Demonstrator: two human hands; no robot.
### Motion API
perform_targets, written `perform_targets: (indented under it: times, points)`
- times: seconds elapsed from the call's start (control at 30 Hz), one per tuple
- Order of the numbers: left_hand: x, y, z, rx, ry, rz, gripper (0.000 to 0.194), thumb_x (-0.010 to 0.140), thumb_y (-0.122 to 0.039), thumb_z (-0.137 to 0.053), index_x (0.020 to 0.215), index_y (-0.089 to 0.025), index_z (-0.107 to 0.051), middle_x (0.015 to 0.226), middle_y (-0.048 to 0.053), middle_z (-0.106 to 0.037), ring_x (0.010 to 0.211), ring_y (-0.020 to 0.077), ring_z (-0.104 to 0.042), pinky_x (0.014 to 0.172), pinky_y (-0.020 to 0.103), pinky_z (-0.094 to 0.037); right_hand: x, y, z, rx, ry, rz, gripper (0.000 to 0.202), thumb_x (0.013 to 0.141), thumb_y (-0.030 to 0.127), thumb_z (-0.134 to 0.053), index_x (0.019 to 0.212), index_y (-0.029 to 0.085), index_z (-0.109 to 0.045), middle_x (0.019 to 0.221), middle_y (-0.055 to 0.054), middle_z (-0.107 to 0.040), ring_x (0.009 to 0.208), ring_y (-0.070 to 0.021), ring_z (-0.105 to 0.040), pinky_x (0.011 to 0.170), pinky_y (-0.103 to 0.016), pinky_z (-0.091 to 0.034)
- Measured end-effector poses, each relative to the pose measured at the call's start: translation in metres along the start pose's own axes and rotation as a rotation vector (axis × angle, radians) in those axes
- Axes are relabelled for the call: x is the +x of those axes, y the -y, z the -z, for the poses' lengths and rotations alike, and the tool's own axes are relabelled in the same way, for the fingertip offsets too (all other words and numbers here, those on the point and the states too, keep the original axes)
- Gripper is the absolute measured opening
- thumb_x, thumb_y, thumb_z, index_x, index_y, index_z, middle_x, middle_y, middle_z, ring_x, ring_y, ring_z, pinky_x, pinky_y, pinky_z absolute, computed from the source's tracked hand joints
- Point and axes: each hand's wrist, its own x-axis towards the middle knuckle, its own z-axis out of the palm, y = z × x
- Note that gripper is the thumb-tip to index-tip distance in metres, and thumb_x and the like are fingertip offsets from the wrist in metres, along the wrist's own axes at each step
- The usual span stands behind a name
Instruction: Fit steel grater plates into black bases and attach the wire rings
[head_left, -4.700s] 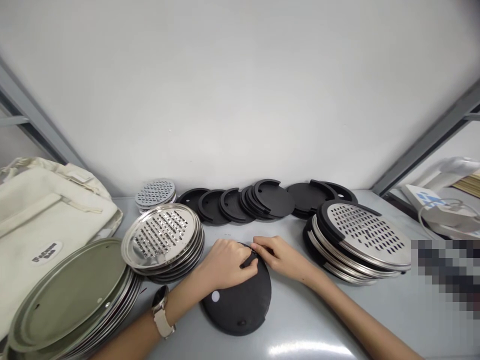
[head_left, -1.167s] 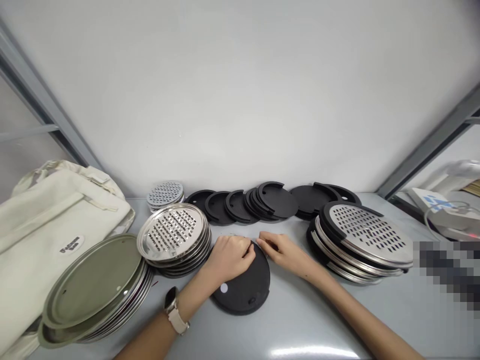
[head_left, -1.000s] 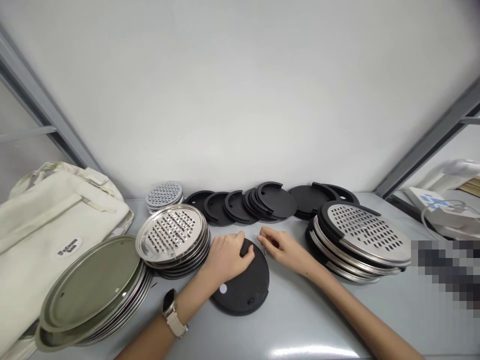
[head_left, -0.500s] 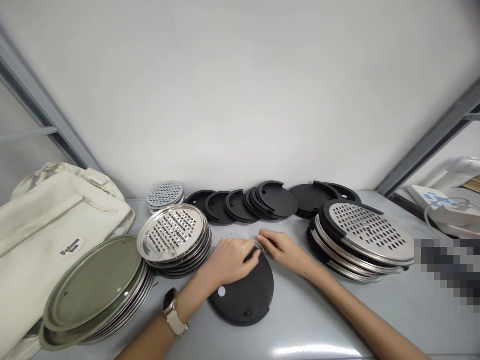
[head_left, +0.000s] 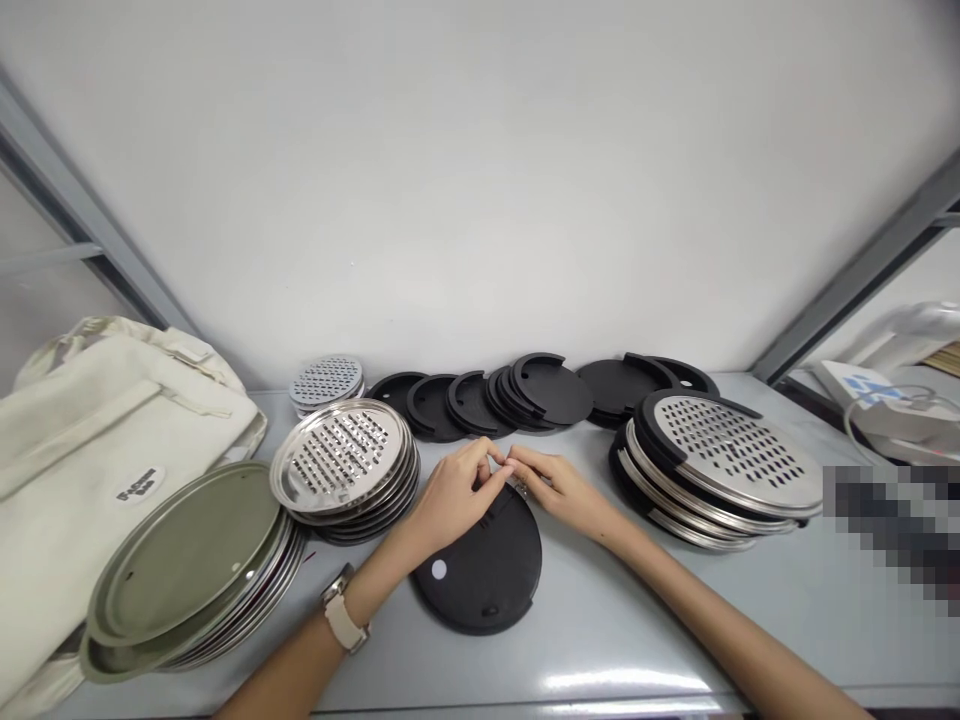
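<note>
My left hand [head_left: 459,495], its hold unclear, meets my right hand [head_left: 561,490], pinching a metal bit [head_left: 520,489] by the black disc [head_left: 486,565]; slackness could drop it.

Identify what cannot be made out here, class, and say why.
Head view:
- Whatever the left hand and right hand may pinch: covered by fingers, too small.
- Upper-left part of the black disc: behind the left hand.
- Left side of the cream bag: cut off by picture edge.
- Shape under the pixelated patch: blurred out.
</note>
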Motion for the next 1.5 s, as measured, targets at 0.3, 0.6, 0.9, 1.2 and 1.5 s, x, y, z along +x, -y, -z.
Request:
perform_targets:
  times: [0.3,0.6,0.9,1.2,1.5]
  points:
    - [0.003,0.005,-0.002,-0.194,0.002,0.041,0.018,0.09,-0.029,-0.049,0.08,-0.016,-0.055,0.07,-0.003,-0.049,0.057,0.0083,-0.04,0.054,0.021,-0.033,-0.002,0.002,0.002,0.081,0.059,-0.04,0.04,0.099,0.047,-0.025,0.075,0.02,-0.043,0.062,0.004,-0.037,0.059,-0.0118,-0.038,0.057,-0.022,-0.032]
    - [0.005,0.009,-0.002,-0.237,-0.092,0.071,0.017,0.089,-0.028,-0.049,0.078,-0.016,-0.053,0.069,-0.004,-0.048,0.055,0.0073,-0.04,0.052,0.02,-0.032,-0.001,-0.001,0.0,0.113,0.046,-0.03,0.036,0.097,0.046,-0.034,0.072,0.02,-0.038,0.066,0.005,-0.034,0.059,-0.0108,-0.033,0.054,-0.023,-0.029]
    - [-0.004,-0.002,-0.002,0.376,-0.07,0.013,0.016,0.09,-0.026,-0.042,0.08,-0.018,-0.052,0.078,0.001,-0.055,0.067,0.0136,-0.053,0.06,0.025,-0.035,-0.001,-0.004,0.004,0.024,0.106,-0.107,0.046,0.097,0.046,-0.03,0.062,0.019,-0.04,0.058,0.004,-0.037,0.056,-0.011,-0.037,0.055,-0.024,-0.031]
    - [-0.01,-0.001,-0.001,0.604,0.158,-0.088,0.031,0.086,-0.046,-0.049,0.075,-0.018,-0.057,0.067,0.005,-0.063,0.062,0.0211,-0.059,0.054,0.029,-0.027,-0.001,-0.007,0.01,-0.029,0.204,-0.119,0.045,0.095,0.04,-0.036,0.057,0.018,-0.044,0.053,0.005,-0.038,0.05,-0.0096,-0.034,0.05,-0.023,-0.027]
    - [-0.008,-0.003,0.0,0.583,0.151,-0.051,0.027,0.085,-0.045,-0.052,0.094,-0.02,-0.055,0.072,0.003,-0.064,0.065,0.0219,-0.061,0.053,0.028,-0.026,-0.004,-0.001,0.013,-0.058,0.234,-0.107,0.044,0.096,0.042,-0.035,0.058,0.018,-0.037,0.054,0.005,-0.029,0.051,-0.0094,-0.027,0.05,-0.023,-0.023]
